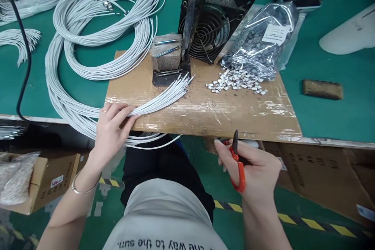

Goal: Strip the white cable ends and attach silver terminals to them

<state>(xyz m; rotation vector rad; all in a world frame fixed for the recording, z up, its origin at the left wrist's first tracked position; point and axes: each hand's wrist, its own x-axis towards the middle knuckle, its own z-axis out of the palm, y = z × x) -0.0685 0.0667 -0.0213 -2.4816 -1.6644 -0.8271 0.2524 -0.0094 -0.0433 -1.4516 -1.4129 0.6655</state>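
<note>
My left hand [113,127] is closed over a bundle of white wires [164,99] at the table's front edge. The wires' cut ends fan out to the right over a cardboard sheet [205,113], and the rest of the bundle curves back to the left. In my right hand [254,168], raised in front of the table edge, is a small hand tool with orange-red handles [241,176] and a black tip. The fingers cover much of it, so its exact kind is hidden. Small white and metal terminals [237,80] lie in a loose pile on the cardboard.
Coiled white wires [99,39] lie at the back left. A soldering stand [166,56] and a black fan [209,27] stand mid-table, beside a clear bag of terminals [260,43]. A brown block [322,89] lies at right. Cardboard boxes [319,179] stand below the table.
</note>
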